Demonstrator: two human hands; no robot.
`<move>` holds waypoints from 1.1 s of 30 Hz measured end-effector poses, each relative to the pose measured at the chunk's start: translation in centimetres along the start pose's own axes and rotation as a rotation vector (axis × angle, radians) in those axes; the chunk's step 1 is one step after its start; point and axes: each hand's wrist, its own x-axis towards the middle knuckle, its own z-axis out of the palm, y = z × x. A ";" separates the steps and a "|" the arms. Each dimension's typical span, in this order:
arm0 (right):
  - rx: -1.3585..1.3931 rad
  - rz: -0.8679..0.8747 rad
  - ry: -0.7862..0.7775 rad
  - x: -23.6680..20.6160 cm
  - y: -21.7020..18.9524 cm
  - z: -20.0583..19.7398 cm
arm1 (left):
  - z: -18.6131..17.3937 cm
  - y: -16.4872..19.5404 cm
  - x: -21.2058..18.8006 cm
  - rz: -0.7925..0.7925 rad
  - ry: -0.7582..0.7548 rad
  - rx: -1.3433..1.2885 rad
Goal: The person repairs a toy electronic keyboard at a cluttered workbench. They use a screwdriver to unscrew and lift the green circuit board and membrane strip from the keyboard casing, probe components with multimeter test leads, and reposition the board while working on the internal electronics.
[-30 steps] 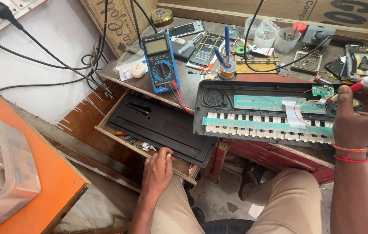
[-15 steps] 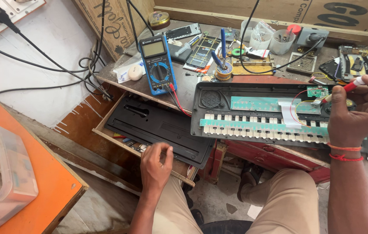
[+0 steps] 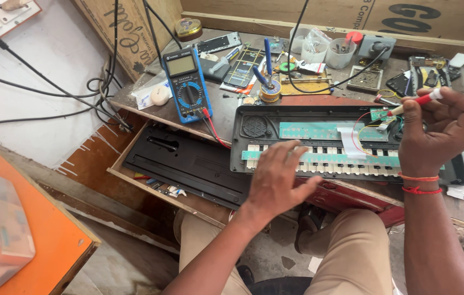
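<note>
Head view: an opened keyboard point(image 3: 346, 139) is seen on the tabletop point(image 3: 226, 106); its keys are touched by the flat, empty left hand point(image 3: 275, 180), while a red-handled screwdriver point(image 3: 415, 102) is pinched by the right hand point(image 3: 442, 131).

Bright even daylight, soft shadows; sharp focus, slight wide-angle edge stretch
</note>
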 end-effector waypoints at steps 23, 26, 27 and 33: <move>0.085 0.159 -0.204 -1.1 -5.0 10.6 | 2.7 1.7 0.5 -0.038 -0.043 -0.011; 0.059 0.151 -0.203 -1.2 -4.6 10.6 | 2.6 1.8 0.5 -0.041 -0.033 -0.020; 0.044 0.152 -0.206 -1.2 -4.5 10.6 | 2.6 1.8 0.6 -0.038 -0.031 -0.022; 0.024 0.120 -0.204 -1.4 -4.1 10.5 | 2.6 1.9 0.5 -0.043 -0.024 -0.022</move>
